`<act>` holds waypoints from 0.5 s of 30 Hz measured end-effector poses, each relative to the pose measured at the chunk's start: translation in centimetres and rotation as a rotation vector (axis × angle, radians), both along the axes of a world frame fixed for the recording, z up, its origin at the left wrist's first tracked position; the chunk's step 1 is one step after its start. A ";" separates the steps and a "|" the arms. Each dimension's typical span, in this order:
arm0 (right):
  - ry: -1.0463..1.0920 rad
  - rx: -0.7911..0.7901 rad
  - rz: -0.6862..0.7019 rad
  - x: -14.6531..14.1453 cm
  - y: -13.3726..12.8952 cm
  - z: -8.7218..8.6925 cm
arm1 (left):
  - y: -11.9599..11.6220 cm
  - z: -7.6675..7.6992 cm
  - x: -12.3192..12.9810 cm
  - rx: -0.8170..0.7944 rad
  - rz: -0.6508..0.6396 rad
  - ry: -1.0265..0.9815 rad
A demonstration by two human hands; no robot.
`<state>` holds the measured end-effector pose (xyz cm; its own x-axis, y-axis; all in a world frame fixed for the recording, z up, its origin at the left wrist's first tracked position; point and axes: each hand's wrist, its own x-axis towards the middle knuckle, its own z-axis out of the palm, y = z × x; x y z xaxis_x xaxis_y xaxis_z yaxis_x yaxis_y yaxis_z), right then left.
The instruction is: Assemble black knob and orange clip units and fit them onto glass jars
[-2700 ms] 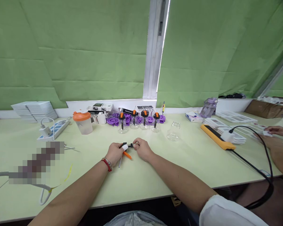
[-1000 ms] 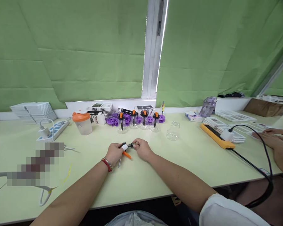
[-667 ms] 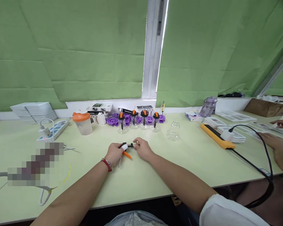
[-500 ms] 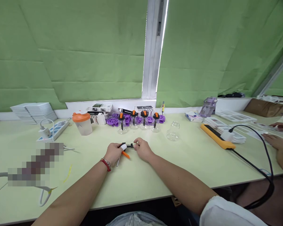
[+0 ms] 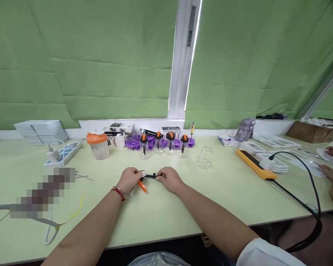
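Over the middle of the table, my left hand is closed around the head of a black-and-orange bottle top. An orange lever and a thin metal tube stick out below its fingers, and a small white piece shows at the thumb. A black stem runs across to my right hand, whose fingers pinch its far end; the grip hides that tip. Beyond my hands, several glass bottles stand upright with similar black-and-orange tops. To their right is a clear glass bottle without a top.
Purple plastic parts and small boxes lie behind the bottles. An orange-lidded cup, a white power strip and a hanger are at left. At right are a yellow power strip, black cable and another person's hands.
My left hand has shifted slightly left, and more of the black stem shows between my hands. The orange lever has tilted further downward. The other person's hands have moved a little.
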<state>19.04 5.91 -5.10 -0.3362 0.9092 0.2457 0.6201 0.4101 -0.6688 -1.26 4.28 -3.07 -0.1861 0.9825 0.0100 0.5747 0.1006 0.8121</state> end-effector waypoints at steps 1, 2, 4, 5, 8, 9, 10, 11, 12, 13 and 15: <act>0.017 -0.024 0.013 0.2 0.4 -0.1 | 0.0 0.1 -0.1 -0.002 -0.006 -0.003; 0.040 -0.045 0.008 0.5 1.0 -0.2 | 0.0 0.2 -0.3 -0.008 -0.009 -0.007; 0.064 -0.055 -0.047 0.9 2.4 -0.1 | -0.1 0.4 -0.5 -0.028 -0.013 -0.020; 0.050 -0.042 -0.094 1.1 3.3 0.1 | -0.2 0.6 -0.6 -0.040 -0.015 -0.031; -0.091 -0.014 -0.106 1.2 5.7 0.6 | -0.3 0.8 -0.8 -0.071 -0.027 -0.065; -0.122 -0.010 -0.087 1.1 6.4 0.8 | -0.4 0.9 -0.8 -0.082 -0.032 -0.071; -0.147 -0.008 -0.067 0.8 7.0 1.0 | -0.3 0.9 -0.9 -0.087 -0.034 -0.072; -0.163 -0.008 -0.050 0.5 7.5 1.1 | -0.3 0.9 -1.0 -0.086 -0.034 -0.070; -0.183 -0.010 -0.034 0.1 7.9 1.2 | -0.2 0.8 -1.1 -0.079 -0.031 -0.063; -0.203 -0.013 -0.020 -0.2 8.2 1.2 | -0.2 0.8 -1.4 -0.066 -0.023 -0.051; -0.237 -0.022 0.002 -0.7 8.5 1.2 | 0.1 0.7 -1.9 -0.040 0.003 -0.013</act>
